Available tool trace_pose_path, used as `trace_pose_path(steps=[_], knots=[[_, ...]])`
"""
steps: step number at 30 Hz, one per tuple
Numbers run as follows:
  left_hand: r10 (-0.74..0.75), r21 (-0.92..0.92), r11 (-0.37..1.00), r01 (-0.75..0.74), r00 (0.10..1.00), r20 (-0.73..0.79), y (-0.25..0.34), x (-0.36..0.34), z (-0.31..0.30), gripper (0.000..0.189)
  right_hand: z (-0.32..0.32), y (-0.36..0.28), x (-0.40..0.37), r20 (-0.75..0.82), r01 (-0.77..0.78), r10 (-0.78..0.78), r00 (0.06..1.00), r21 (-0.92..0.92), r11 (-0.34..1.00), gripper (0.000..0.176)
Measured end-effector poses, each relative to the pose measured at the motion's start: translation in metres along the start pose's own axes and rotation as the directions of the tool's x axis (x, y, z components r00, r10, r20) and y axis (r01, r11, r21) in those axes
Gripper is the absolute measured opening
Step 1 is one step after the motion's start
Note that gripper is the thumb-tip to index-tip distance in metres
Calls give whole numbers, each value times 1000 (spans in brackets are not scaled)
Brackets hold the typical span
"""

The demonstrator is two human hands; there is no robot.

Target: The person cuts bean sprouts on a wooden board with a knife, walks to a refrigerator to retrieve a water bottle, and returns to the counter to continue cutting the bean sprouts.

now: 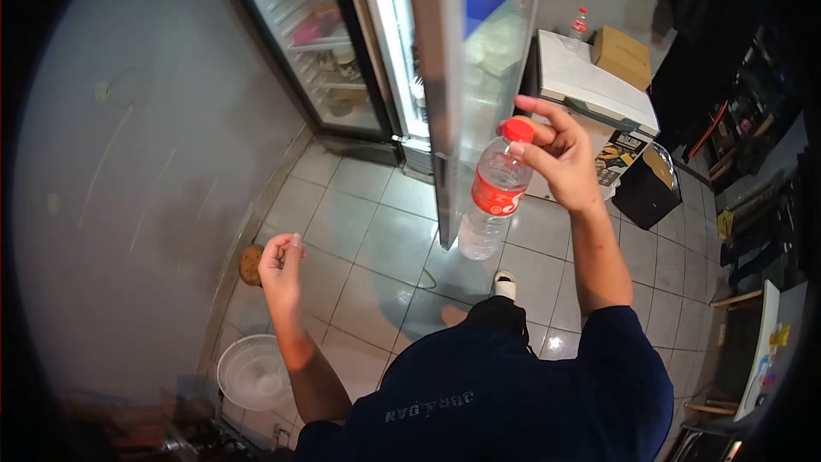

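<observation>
My right hand (pixel 556 150) pinches a clear plastic bottle (pixel 494 201) by its red cap, between thumb and fingers. The bottle has a red label and hangs slightly tilted beside the open fridge door (pixel 500 51). My left hand (pixel 282 261) is raised at the lower left, with its fingers curled in against the thumb. I see nothing in it, and it touches nothing. Behind the door stands a lit glass-door fridge (pixel 355 133) with goods on its shelves.
A white chest freezer (pixel 590 85) carries a cardboard box (pixel 623 57) and another red-capped bottle (pixel 576 30). A black bin (pixel 648 188) stands beside it. On the tiled floor (pixel 376 231) are a white plastic basket (pixel 255 372) and a brown round object (pixel 251 265) by the wall.
</observation>
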State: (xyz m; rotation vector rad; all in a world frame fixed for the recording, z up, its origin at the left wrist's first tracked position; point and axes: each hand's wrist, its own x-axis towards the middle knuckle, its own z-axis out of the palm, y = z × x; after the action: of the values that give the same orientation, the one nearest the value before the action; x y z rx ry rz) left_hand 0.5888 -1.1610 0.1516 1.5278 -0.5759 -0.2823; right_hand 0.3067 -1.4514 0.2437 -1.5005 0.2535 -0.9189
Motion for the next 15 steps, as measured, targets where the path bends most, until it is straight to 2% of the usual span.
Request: trace_pose_path(steps=[4, 6, 7, 8, 9, 10, 11, 15], knots=[[-54, -10, 998, 54, 997, -53, -7, -19, -67, 12, 82, 8, -9, 19, -22, 23, 1000, -29, 999, 54], [-91, -38, 995, 88, 993, -74, -17, -22, -88, 12, 117, 15, -5, 11, 82, -81, 997, -208, 975, 51], [-102, -31, 994, 100, 992, -78, -23, -20, -95, 12, 133, 22, -2, -8, 124, -130, 992, -230, 965, 48], [-112, -24, 994, 110, 990, -81, -28, -18, -102, 12, 145, 30, 1, -6, 111, -115, 993, -229, 967, 48], [-126, -20, 992, 125, 989, -82, -32, -15, -106, 12, 155, 42, 5, 20, 149, -150, 988, -310, 939, 47], [-130, -58, 991, 124, 987, -95, -35, -12, -108, 12, 165, 55, 8, 47, 186, -182, 982, -388, 903, 46], [-133, -102, 987, 122, 985, -111, -39, -9, -110, 11, 175, 71, 12, 21, 185, -191, 981, -375, 908, 44], [-134, -62, 990, 127, 983, -125, -56, 11, -130, 11, 195, 113, 39, 50, 128, -120, 991, -530, 839, 45]])
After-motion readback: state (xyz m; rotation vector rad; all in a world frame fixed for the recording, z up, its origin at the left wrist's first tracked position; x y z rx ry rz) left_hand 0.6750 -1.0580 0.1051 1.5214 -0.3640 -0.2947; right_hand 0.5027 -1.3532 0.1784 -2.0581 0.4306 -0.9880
